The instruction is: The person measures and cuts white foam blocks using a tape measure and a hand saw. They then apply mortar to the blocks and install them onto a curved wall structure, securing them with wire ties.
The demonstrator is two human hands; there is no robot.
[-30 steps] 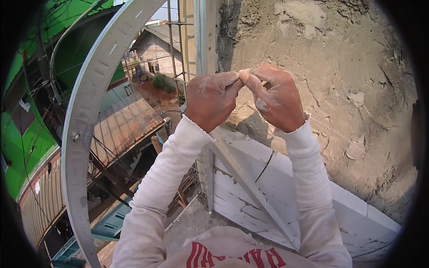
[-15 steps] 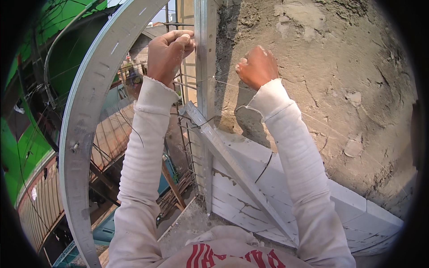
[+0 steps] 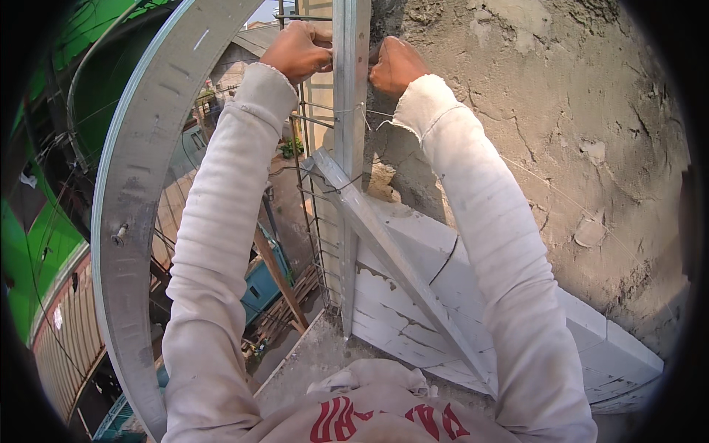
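An upright galvanized metal profile (image 3: 348, 96) stands between my hands at the edge of the wall. My left hand (image 3: 298, 53) is closed at its left side, fingertips pinched close to the metal. On the other side, my right hand (image 3: 399, 66) is closed with its fingertips near the profile's edge. Whatever either hand pinches is hidden or too thin to make out. Below my hands a thin string (image 3: 550, 181) reaches from the profile across the wall toward the lower right. A diagonal metal brace (image 3: 399, 258) is bound with wire near the profile's middle.
Rough cement-plastered wall (image 3: 591, 111) fills the right, above white blocks (image 3: 421, 340). A long metal channel (image 3: 122, 199), curved by the lens, runs down the left. Rebar (image 3: 314, 221) stands behind the profile. Beyond the edge, a street-level drop shows roofs and timber (image 3: 281, 277).
My right hand has moved up and left from over the plaster to the profile. My left hand has risen slightly and shifted right, still closed beside the metal. The view has shifted slightly.
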